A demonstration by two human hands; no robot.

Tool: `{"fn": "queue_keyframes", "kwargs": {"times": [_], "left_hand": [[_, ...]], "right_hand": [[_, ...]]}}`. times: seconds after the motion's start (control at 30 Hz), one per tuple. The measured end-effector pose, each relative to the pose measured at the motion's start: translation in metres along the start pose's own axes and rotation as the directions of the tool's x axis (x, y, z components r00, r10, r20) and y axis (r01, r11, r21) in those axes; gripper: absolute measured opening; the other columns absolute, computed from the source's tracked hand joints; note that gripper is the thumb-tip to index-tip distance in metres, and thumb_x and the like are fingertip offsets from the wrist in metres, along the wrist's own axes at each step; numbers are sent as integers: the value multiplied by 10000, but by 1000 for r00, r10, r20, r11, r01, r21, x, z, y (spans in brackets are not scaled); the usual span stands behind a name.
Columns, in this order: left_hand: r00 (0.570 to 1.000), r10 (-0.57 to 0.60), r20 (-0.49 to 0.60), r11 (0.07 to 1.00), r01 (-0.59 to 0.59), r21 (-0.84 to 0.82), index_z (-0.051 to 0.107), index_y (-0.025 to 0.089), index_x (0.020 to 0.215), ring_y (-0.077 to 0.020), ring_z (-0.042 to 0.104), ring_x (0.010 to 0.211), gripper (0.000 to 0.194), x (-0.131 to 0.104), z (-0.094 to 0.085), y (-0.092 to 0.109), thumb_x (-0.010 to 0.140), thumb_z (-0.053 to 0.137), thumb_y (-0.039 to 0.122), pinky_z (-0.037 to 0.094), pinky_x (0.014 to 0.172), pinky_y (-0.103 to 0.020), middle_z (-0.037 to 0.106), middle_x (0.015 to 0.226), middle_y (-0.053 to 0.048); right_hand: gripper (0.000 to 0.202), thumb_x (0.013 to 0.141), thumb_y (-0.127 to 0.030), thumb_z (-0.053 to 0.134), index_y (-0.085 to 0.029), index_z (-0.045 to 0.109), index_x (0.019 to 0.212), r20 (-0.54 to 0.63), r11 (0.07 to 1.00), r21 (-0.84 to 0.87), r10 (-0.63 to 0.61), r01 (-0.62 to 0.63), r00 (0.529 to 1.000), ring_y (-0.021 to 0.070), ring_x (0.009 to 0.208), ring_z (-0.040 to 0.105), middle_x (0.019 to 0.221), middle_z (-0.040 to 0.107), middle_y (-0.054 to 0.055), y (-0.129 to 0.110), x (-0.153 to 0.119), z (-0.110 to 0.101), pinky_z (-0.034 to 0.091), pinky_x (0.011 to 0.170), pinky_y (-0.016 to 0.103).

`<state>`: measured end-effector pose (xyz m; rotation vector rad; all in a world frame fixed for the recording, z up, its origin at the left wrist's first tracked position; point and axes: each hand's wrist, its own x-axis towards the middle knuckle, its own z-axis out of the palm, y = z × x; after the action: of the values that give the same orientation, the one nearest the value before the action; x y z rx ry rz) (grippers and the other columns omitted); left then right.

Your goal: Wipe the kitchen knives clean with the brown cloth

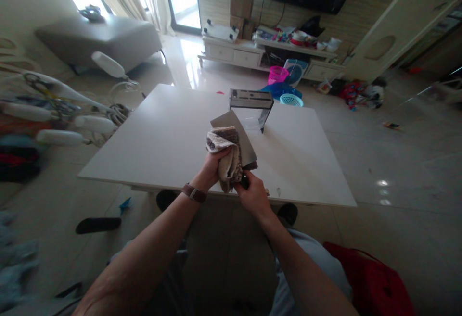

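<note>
My left hand (pixel 212 164) is closed around a folded brown and cream towel (pixel 225 150), which lies against a broad, flat grey blade. The blade belongs to a cleaver (pixel 243 140), tilted with its far end pointing up and to the left. In my right hand (pixel 252 191) is the cleaver's dark handle, mostly covered by the fingers. Both hands are over the near edge of a white table (pixel 173 128). Just beyond the blade, a knife block (pixel 251 98) with a slotted metal top and clear sides stands on the table.
A small item (pixel 278 191) lies by the table's near edge. Past the far edge are a light blue basket (pixel 291 100) and a pink basket (pixel 277 74). White lamp arms (pixel 94 123) crowd the left side. A red bag (pixel 375 277) sits at lower right.
</note>
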<state>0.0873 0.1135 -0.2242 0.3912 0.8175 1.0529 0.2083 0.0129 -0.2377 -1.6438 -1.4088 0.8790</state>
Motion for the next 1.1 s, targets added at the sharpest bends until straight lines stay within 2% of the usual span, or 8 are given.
{"fn": "queue_keyframes", "kwargs": {"times": [0.17,0.47,0.67,0.87,1.03,1.1], "left_hand": [[1000,13,25,1000,-13,3,717,145,1014,-185,723,667,320,1,-2,0,720,842,160,635,730,-336,790,866,-51],[999,12,29,1000,-12,0,724,146,1020,-195,724,697,323,-1,0,1,721,844,165,624,769,-354,788,879,-58],[1000,-10,20,1000,10,6,719,136,997,-188,723,680,296,0,-1,1,728,837,168,628,723,-331,787,862,-62],[1000,11,28,1000,-11,11,726,147,1044,-195,736,700,333,0,-1,0,730,835,161,638,755,-342,794,885,-57],[1000,-5,15,1000,5,-5,730,142,1015,-198,727,663,250,-2,1,1,771,782,134,634,717,-328,794,854,-58],[1000,1,13,1000,-1,-5,726,145,1028,-203,732,672,275,-2,1,1,761,791,132,639,722,-335,796,861,-56]], "right_hand": [[188,861,-253,684,-189,733,1031,-8,1000,-25,4,-4,1000,242,853,735,941,800,90,-3,0,-1,541,780,328],[182,855,-243,678,-188,722,1023,-2,1000,-15,17,-17,1000,246,851,733,922,792,90,-2,-1,0,533,765,329],[183,858,-250,676,-183,725,1021,-11,999,-43,11,-11,1000,257,862,731,929,792,99,-3,-1,-1,523,756,332],[184,860,-263,680,-191,721,1023,-4,999,-40,9,-9,1000,232,820,720,905,788,74,-1,-1,0,514,733,308],[186,858,-263,685,-192,724,1025,-6,999,-33,10,-10,1000,230,808,719,889,786,71,-1,-1,0,514,726,308],[181,859,-263,684,-192,723,1021,-3,1000,-28,14,-14,1000,233,805,720,885,784,73,-1,0,0,516,729,313]]}}
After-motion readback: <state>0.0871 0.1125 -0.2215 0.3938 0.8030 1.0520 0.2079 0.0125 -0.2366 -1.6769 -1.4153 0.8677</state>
